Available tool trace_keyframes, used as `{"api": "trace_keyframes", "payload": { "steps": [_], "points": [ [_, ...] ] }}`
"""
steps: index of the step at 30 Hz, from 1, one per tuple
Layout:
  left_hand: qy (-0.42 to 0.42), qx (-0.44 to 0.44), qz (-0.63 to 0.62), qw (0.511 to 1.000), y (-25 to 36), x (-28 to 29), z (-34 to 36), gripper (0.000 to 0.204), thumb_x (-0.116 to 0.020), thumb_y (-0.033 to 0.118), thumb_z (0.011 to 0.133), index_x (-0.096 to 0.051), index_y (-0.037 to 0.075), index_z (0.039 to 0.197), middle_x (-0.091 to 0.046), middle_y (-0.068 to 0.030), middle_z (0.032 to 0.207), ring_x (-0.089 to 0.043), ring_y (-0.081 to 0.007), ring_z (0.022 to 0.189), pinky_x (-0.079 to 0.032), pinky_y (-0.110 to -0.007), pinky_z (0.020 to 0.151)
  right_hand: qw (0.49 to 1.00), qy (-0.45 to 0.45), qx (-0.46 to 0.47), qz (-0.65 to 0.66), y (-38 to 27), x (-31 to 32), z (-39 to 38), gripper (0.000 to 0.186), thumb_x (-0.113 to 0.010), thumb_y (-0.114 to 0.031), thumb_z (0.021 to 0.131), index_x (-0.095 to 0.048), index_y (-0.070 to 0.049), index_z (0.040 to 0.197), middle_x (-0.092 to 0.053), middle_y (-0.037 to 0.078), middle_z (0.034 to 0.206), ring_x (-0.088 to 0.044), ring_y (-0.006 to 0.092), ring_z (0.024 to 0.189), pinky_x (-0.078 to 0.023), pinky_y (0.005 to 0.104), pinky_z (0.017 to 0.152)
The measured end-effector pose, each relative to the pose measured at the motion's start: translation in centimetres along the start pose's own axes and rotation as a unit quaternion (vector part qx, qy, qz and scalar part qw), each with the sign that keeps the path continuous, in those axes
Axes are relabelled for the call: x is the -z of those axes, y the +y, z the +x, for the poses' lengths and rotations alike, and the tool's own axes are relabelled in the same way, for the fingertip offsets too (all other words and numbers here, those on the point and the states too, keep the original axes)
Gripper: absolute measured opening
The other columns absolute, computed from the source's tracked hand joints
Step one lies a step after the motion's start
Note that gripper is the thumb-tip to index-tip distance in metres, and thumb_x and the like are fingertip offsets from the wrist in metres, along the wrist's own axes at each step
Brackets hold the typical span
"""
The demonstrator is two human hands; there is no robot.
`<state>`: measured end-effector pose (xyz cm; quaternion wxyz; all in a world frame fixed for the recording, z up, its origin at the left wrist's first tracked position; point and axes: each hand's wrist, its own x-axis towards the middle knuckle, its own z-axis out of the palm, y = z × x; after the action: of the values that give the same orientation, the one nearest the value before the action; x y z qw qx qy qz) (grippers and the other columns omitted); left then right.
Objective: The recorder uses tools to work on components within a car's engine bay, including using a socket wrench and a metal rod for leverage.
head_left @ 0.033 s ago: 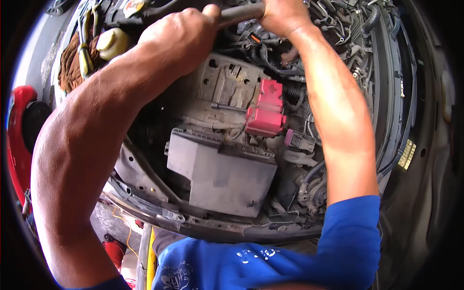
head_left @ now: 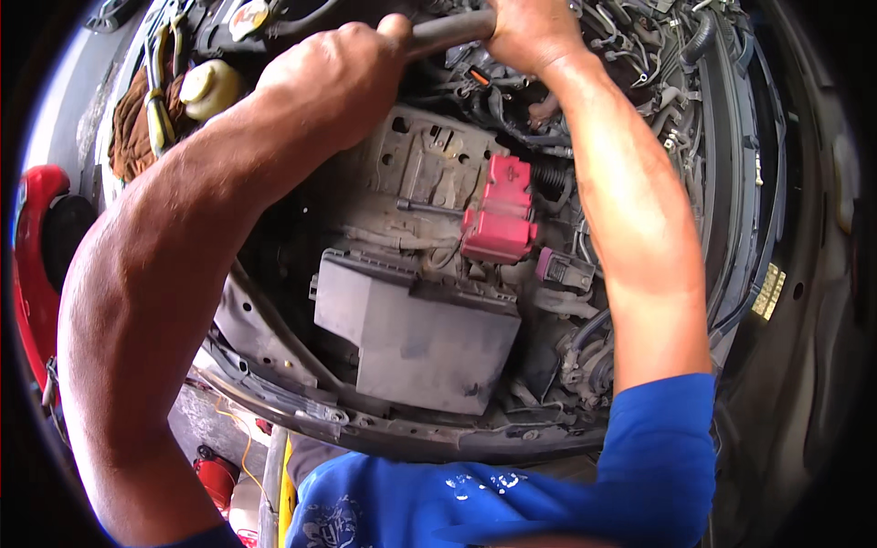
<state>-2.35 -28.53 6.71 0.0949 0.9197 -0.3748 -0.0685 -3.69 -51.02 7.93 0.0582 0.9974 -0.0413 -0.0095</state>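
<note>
At the top of the view, my left hand (head_left: pixel 333 78) is wrapped round a thick grey tube (head_left: pixel 448 30), and my right hand (head_left: pixel 530 32) grips its other end, partly cut off by the frame. Both arms reach over an open engine bay. Below the tube lie a bare metal battery tray (head_left: pixel 429 155), a red plastic terminal cover (head_left: pixel 498 219) and a flat grey plastic box (head_left: pixel 429 347). Tangled black hoses and fittings (head_left: pixel 639 55) surround my right hand. What the tube connects to cannot be made out.
Left of my left hand are a cream reservoir (head_left: pixel 208 89), a brown cloth (head_left: pixel 132 137) and yellowish cables. A red object (head_left: pixel 36 274) stands at the far left, and another red item (head_left: pixel 215 479) is on the floor beyond the car's front edge (head_left: pixel 438 438).
Both hands and the tube have shifted very slightly left, with my left hand a touch lower. The grip on the tube looks the same.
</note>
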Motion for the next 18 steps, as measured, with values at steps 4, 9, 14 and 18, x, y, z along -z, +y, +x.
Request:
{"api": "trace_keyframes", "payload": {
  "steps": [4,9,14,18],
  "points": [
    [-0.098,0.010,-0.026,0.995,1.3,0.9,2.0,0.031,-0.059,0.006,0.092,-0.048,0.005,0.121,-0.069,-0.0251,0.094,-0.070,-0.0433,0.092,-0.057,-0.052,0.075,0.999,0.036,0.027,-0.029,2.4,-1.7,-0.5,0.024,-0.071,-0.017,0.076,-0.071,-0.012,0.100,-0.075,0.011,0.099,-0.072,0.0299,0.099,-0.058,0.0435,0.087],
    [-0.123,0.018,-0.003,0.992,1.3,2.6,1.9,0.029,-0.057,0.003,0.093,-0.052,0.001,0.121,-0.072,-0.0247,0.096,-0.073,-0.0398,0.092,-0.060,-0.048,0.078,0.996,0.083,0.031,0.001,2.1,-2.6,0.0,0.018,-0.071,-0.014,0.072,-0.065,-0.010,0.088,-0.072,0.014,0.090,-0.070,0.0354,0.094,-0.057,0.0476,0.083],
    [-0.129,0.018,0.008,0.992,0.4,2.4,3.0,0.030,-0.057,0.002,0.091,-0.051,0.002,0.120,-0.070,-0.0250,0.095,-0.072,-0.0422,0.091,-0.058,-0.051,0.077,0.998,0.055,0.026,0.015,1.9,-2.2,0.6,0.019,-0.071,-0.014,0.072,-0.066,-0.010,0.090,-0.072,0.014,0.090,-0.071,0.0356,0.095,-0.057,0.0476,0.084],
    [-0.115,0.013,0.013,0.993,-1.3,2.8,3.5,0.033,-0.057,0.002,0.090,-0.051,0.006,0.122,-0.069,-0.0247,0.094,-0.071,-0.0437,0.090,-0.057,-0.054,0.075,0.998,0.051,0.007,0.019,0.8,-2.0,1.3,0.020,-0.070,-0.013,0.072,-0.067,-0.009,0.092,-0.073,0.015,0.091,-0.072,0.0356,0.093,-0.058,0.0480,0.082]
  ]
}}
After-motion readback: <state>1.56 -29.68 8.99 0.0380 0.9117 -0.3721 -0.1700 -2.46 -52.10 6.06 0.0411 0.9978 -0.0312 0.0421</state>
